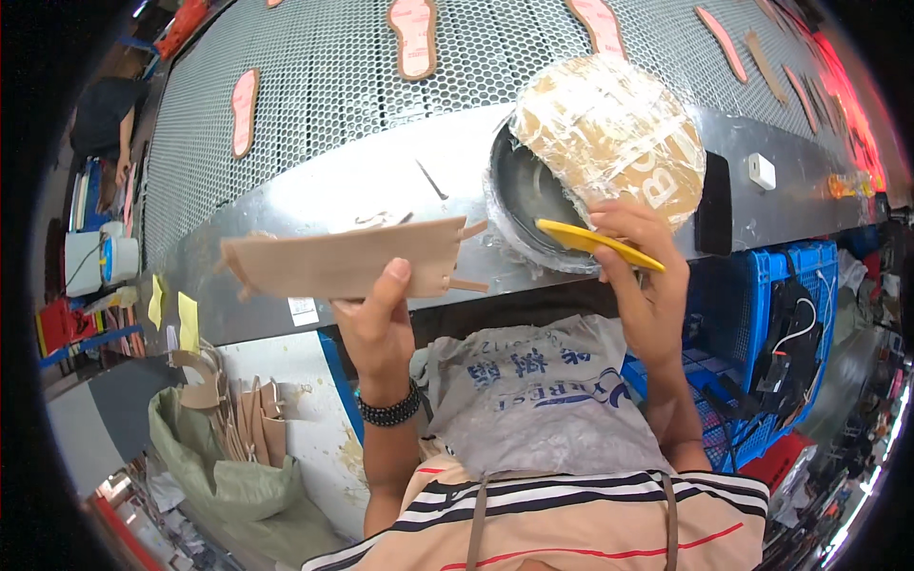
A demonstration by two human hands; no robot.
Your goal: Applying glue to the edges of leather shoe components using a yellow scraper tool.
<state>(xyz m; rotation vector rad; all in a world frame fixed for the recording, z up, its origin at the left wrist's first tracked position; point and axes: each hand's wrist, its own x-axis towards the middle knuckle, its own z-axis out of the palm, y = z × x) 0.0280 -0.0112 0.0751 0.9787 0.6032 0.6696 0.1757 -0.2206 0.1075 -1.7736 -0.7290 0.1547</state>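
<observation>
My left hand [376, 328] is closed on a tan leather-like piece [333, 262] with narrow straps at its ends, thumb on its face. The piece is held up over the near edge of the metal bench. My right hand [652, 276] grips a flat yellow tool [595, 242]; its kind does not show. The tool's left end hangs over the mouth of a round dark pot [538, 195]. A round cardboard lid [619, 133], wrapped in clear tape, covers much of the pot. The pot's contents are mostly hidden.
Pink-faced insoles [413, 38] lie on a perforated conveyor [324, 105] beyond the bench. A black phone [713, 205] and a white charger [761, 170] sit right of the pot. A green sack [228, 485] with tan pieces stands lower left, a blue crate [819, 285] right.
</observation>
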